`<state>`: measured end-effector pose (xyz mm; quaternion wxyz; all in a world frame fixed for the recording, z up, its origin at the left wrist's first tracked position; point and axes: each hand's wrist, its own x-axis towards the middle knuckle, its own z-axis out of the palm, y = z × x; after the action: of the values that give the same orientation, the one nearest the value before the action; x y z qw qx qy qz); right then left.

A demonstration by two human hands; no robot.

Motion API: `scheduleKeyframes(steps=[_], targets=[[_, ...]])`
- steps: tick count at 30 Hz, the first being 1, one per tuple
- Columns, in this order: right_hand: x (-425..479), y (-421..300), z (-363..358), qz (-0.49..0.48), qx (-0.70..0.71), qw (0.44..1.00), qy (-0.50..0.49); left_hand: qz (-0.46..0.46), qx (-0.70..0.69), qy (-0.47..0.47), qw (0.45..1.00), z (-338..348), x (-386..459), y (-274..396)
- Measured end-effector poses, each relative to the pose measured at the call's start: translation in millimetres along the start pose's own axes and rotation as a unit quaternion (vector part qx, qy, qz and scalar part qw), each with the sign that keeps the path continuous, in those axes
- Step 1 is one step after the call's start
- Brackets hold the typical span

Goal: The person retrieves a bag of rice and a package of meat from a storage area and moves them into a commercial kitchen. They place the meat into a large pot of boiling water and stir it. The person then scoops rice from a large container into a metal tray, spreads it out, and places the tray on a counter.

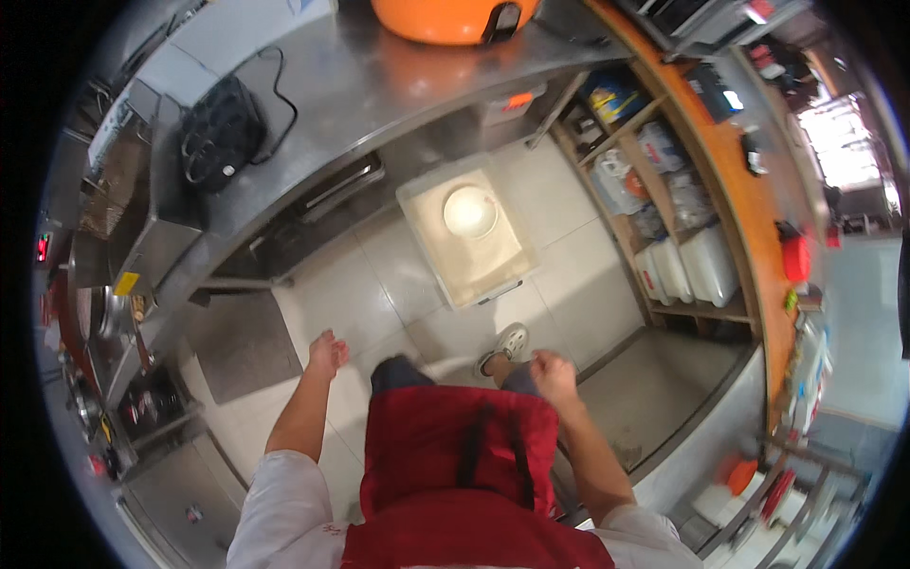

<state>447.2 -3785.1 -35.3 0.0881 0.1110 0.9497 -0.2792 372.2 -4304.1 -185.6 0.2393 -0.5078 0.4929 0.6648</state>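
My left hand [328, 354] hangs in the air at the left of my body, over the floor tiles, with its fingers loosely curled and nothing seen in it. My right hand [554, 375] is raised beside my right thigh; its fingers are curled in, and whether they are fully closed is hard to tell. Ahead of both hands, a rectangular clear plastic bin [466, 290] stands on the floor, holding a pale, cream-coloured content. A round white bowl or container [470, 212] sits inside it, towards the far side. A red apron [455, 455] covers my front.
A steel counter [341, 92] runs along the far side, bearing an orange cooker [455, 18] and a black appliance with a cord [224, 135]. At the right are wooden shelves [668, 220] with plastic containers [714, 263]. A dark mat [242, 345] lies on the left floor.
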Motion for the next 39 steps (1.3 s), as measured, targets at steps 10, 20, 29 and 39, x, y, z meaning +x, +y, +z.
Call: scheduleKeyframes(steps=[10, 20, 29, 39], targets=[[323, 117, 118, -0.144, 0.084, 0.983, 0.073, 0.111, -0.237, 0.009, 0.965, 189, 224, 164], [407, 157, 247, -0.267, -0.013, 0.959, 0.091, 0.095, -0.244, 0.108, 0.959, 210, 425, 289], [443, 136, 263, -0.261, -0.101, 0.959, 0.032, 0.211, -0.288, 0.088, 0.93, 147, 393, 242], [527, 151, 333, -0.165, -0.048, 0.98, 0.103, 0.213, -0.45, 0.035, 0.866, 196, 240, -10]])
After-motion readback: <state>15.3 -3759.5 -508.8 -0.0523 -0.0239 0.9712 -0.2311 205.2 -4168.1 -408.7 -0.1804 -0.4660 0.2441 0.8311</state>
